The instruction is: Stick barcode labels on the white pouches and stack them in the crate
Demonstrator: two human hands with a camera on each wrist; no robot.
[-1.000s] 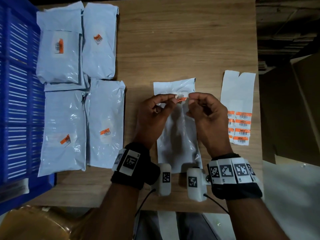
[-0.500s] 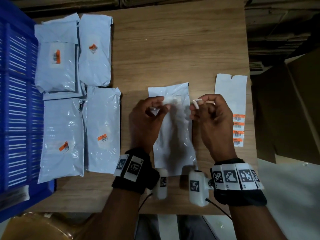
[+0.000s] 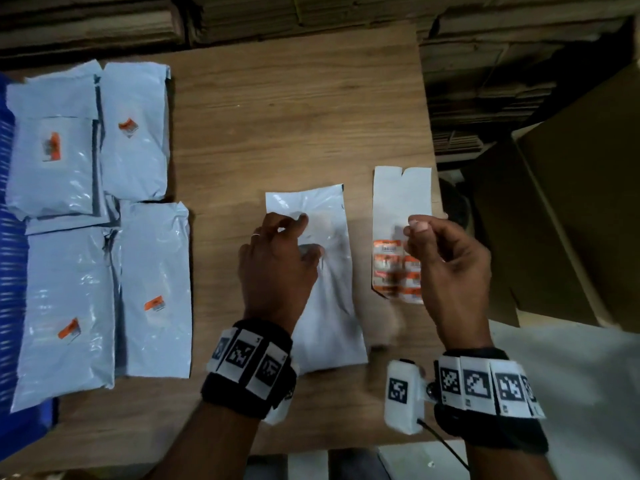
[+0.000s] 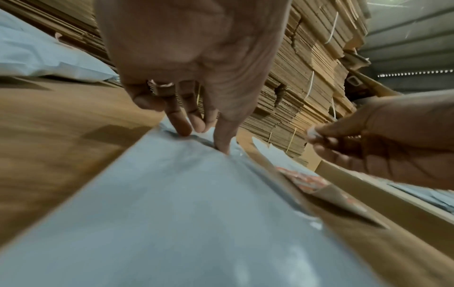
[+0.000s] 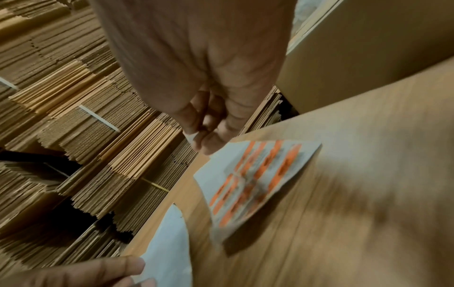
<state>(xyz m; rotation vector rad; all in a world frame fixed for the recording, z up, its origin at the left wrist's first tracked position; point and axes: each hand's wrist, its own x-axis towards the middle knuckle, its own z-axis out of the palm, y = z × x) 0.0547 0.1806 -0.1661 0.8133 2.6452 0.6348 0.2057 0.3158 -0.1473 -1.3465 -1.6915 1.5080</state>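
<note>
white pouch [image 3: 322, 289] flat on wooden table [image 3: 294, 126], middle; left hand [image 3: 277, 268] presses its upper part with fingertips [image 4: 183, 129]. right hand [image 3: 446, 258] raised apart over label sheet [image 3: 398, 237], pinching a small white scrap [image 5: 190, 136], likely backing. labelled pouches [image 3: 104, 220] lie left beside blue crate [image 3: 8, 271]. advice: rub the label down flat, then lift the pouch by its edge
</note>
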